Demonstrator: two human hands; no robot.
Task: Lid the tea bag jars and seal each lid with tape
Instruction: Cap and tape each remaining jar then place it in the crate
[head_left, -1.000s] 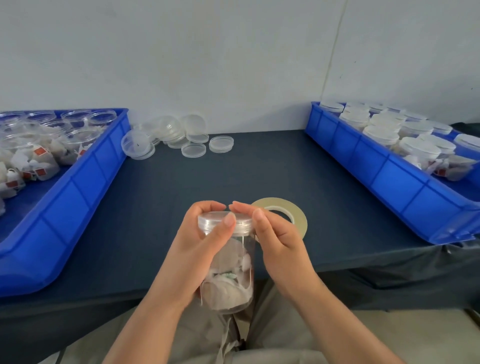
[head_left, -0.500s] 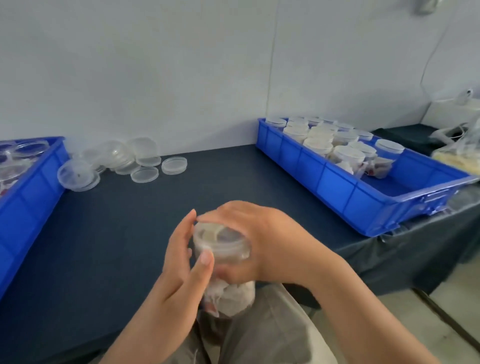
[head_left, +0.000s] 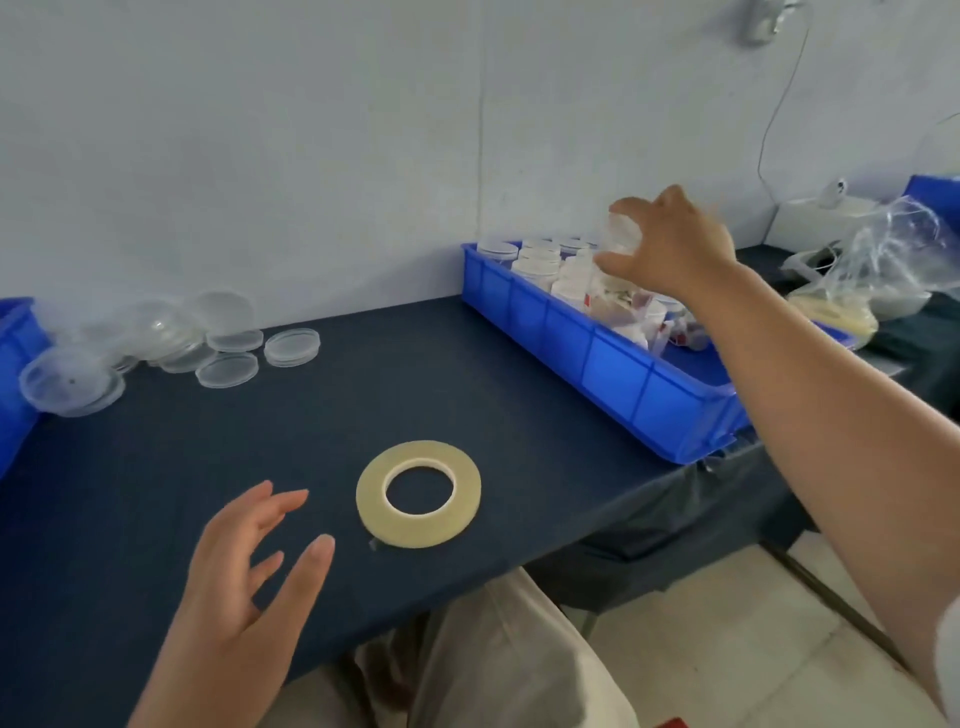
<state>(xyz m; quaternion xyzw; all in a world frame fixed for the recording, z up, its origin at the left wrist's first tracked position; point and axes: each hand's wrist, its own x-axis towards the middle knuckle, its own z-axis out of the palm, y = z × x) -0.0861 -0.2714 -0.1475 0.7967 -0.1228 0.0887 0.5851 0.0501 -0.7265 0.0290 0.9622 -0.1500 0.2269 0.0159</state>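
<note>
My right hand (head_left: 670, 244) grips a clear lidded tea bag jar (head_left: 618, 280) by its top, holding it over the right blue crate (head_left: 613, 358), which holds several lidded jars (head_left: 540, 262). My left hand (head_left: 249, 566) hovers with fingers spread over the near part of the dark table (head_left: 363, 405), holding nothing. A roll of clear tape (head_left: 418, 493) lies flat on the table just right of that hand. Loose clear lids (head_left: 228, 353) lie in a heap at the back left.
A corner of a second blue crate (head_left: 15, 364) shows at the left edge. Plastic bags (head_left: 878, 275) and a white device with a cable sit on a side table beyond the right crate. The table's front edge runs close to my lap.
My right hand carried the jar from in front of me over to the right crate. My left hand let go of the jar and opened. The view swung right.
</note>
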